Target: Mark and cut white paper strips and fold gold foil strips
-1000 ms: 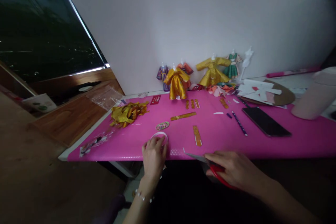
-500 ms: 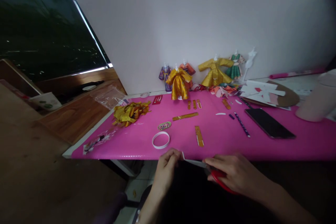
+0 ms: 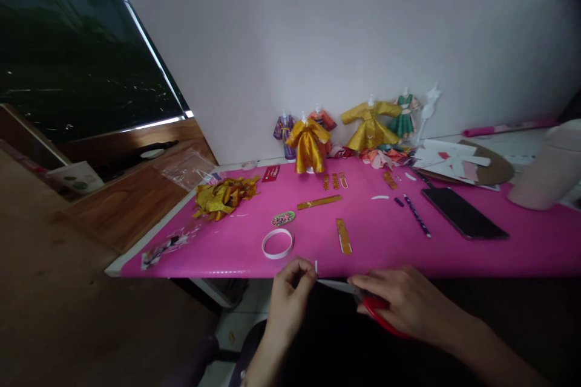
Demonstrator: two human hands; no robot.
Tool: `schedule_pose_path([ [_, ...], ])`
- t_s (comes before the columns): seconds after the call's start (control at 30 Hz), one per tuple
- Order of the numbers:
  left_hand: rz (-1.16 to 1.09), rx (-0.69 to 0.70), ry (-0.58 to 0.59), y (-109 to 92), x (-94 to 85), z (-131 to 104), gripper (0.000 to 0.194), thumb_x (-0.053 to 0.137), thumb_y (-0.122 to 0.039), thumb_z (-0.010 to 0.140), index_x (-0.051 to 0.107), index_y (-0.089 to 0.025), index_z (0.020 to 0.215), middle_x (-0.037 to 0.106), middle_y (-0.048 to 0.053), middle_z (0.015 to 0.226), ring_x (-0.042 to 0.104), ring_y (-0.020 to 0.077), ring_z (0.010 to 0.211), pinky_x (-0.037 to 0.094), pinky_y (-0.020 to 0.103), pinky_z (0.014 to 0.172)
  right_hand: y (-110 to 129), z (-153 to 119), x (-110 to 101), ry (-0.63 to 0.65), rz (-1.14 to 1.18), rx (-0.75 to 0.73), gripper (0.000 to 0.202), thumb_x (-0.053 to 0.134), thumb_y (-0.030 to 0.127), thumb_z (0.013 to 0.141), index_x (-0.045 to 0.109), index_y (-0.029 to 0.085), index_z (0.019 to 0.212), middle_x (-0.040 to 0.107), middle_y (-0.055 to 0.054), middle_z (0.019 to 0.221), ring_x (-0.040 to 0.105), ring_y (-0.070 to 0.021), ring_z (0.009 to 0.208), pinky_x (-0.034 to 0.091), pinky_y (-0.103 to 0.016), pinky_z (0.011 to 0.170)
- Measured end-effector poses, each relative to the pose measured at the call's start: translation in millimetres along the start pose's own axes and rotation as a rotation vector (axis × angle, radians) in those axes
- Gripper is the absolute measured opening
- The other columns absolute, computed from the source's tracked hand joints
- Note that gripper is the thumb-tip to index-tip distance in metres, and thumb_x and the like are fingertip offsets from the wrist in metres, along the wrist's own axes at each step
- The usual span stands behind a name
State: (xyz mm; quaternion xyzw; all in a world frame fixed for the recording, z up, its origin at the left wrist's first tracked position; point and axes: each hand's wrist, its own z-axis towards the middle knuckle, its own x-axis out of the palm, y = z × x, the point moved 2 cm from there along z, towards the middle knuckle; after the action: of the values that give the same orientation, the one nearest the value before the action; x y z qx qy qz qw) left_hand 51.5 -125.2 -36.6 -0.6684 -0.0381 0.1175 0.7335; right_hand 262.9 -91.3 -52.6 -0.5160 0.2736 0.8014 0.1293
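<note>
My left hand [image 3: 290,290] is closed in a pinch just below the table's front edge. A thin white strip [image 3: 316,266] stands up at its fingertips; where it is gripped is hidden. My right hand [image 3: 399,299] is wrapped around red-handled scissors [image 3: 384,316], their blades pointing left toward the left fingertips. A white ring-shaped band [image 3: 277,256] lies on the table just beyond my left hand. Beyond the hands lies a short gold fabric strip [image 3: 344,236], and farther back a longer gold strip [image 3: 319,201]. An oval clip with coloured dots [image 3: 283,218] sits behind the band.
Doll-size dresses on stands, including a gold dress [image 3: 310,145], line the wall. Gold scraps [image 3: 222,196] are heaped at left on the pink table cover [image 3: 218,254]. A phone [image 3: 463,213], a patterned pen [image 3: 416,216], paper cutouts [image 3: 449,160] and a tumbler [image 3: 547,169] stand or lie at right.
The scissors have drawn slightly left with my right hand. My left fingers have shifted their pinch, and the white strip now stands straighter.
</note>
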Motion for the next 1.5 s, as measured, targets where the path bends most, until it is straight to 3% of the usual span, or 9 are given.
schedule_pose_path([
  [0.17, -0.030, 0.031, -0.085, 5.5, -1.5, 1.7, 0.016, 0.065, -0.028, 0.073, 0.057, -0.020, 0.061, 0.049, -0.004, 0.062, 0.045, 0.0148, 0.062, 0.037, 0.025, 0.062, 1.4, 0.5, 0.6, 0.011, 0.009, 0.050, 0.041, 0.085, 0.024, 0.074, 0.069, 0.024, 0.112, 0.079, -0.002, 0.095, 0.075, -0.0262, 0.082, 0.053, -0.033, 0.066],
  [0.3, -0.053, 0.021, -0.230, 15.2, -14.1, 3.2, 0.021, 0.065, -0.039, 0.077, 0.056, -0.022, 0.067, 0.046, -0.006, 0.060, 0.042, 0.0133, 0.052, 0.034, 0.024, 0.053, -1.2, 0.0, -0.8, -0.022, -0.015, 0.156, 0.048, 0.087, 0.029, 0.070, 0.067, 0.022, 0.113, 0.078, -0.001, 0.082, 0.075, -0.0264, 0.072, 0.051, -0.032, 0.061],
  [0.43, -0.053, 0.011, -0.295, 21.1, -24.6, -1.7, 0.027, 0.064, -0.046, 0.079, 0.056, -0.022, 0.068, 0.048, -0.006, 0.058, 0.044, 0.0143, 0.050, 0.034, 0.025, 0.051, -5.5, 1.1, -5.9, -0.093, -0.058, 0.307, 0.030, 0.079, 0.036, 0.079, 0.066, 0.018, 0.099, 0.073, -0.001, 0.066, 0.071, -0.0244, 0.059, 0.044, -0.029, 0.051],
  [0.7, -0.012, 0.034, -0.241, 31.1, -19.3, -12.8, 0.018, 0.063, -0.037, 0.081, 0.064, -0.021, 0.073, 0.049, -0.004, 0.061, 0.046, 0.0180, 0.064, 0.036, 0.027, 0.064, -14.8, 21.6, -14.0, -0.164, -0.183, 0.459, 0.026, 0.068, 0.046, 0.087, 0.071, 0.022, 0.097, 0.072, -0.007, 0.089, 0.069, -0.0259, 0.084, 0.048, -0.033, 0.069],
  [0.9, 0.006, 0.019, -0.232, 45.5, -22.8, -22.2, 0.019, 0.061, -0.038, 0.083, 0.066, -0.022, 0.076, 0.053, -0.002, 0.066, 0.048, 0.0201, 0.067, 0.038, 0.029, 0.066, -58.8, 28.2, -12.8, -0.084, -0.277, 0.680, 0.029, 0.062, 0.043, 0.094, 0.067, 0.017, 0.105, 0.073, -0.005, 0.090, 0.070, -0.0220, 0.079, 0.054, -0.037, 0.072],
  [1.03, 0.005, -0.004, -0.216, 50.5, -19.2, -27.0, 0.023, 0.061, -0.043, 0.085, 0.066, -0.022, 0.076, 0.058, -0.001, 0.070, 0.050, 0.0212, 0.070, 0.039, 0.029, 0.068, -88.5, 36.9, -14.3, -0.017, -0.319, 0.775, 0.028, 0.060, 0.040, 0.097, 0.064, 0.017, 0.112, 0.069, -0.006, 0.104, 0.068, -0.0196, 0.087, 0.057, -0.040, 0.079],
  [1.27, -0.024, -0.012, -0.202, 49.7, -6.6, -34.6, 0.033, 0.064, -0.055, 0.082, 0.068, -0.023, 0.077, 0.060, -0.002, 0.068, 0.048, 0.0204, 0.066, 0.039, 0.029, 0.066, -126.6, 59.3, -13.1, 0.039, -0.328, 0.874, 0.031, 0.062, 0.033, 0.096, 0.060, 0.017, 0.122, 0.065, -0.009, 0.119, 0.067, -0.0235, 0.099, 0.056, -0.044, 0.084],
  [1.5, -0.044, -0.034, -0.139, 46.2, -1.4, -39.1, 0.035, 0.067, -0.058, 0.079, 0.070, -0.024, 0.079, 0.062, -0.001, 0.071, 0.051, 0.0203, 0.067, 0.042, 0.028, 0.066, -135.3, 59.1, -7.3, 0.097, -0.263, 0.873, 0.029, 0.062, 0.032, 0.096, 0.061, 0.017, 0.121, 0.064, -0.009, 0.121, 0.066, -0.0238, 0.100, 0.056, -0.044, 0.085],
])
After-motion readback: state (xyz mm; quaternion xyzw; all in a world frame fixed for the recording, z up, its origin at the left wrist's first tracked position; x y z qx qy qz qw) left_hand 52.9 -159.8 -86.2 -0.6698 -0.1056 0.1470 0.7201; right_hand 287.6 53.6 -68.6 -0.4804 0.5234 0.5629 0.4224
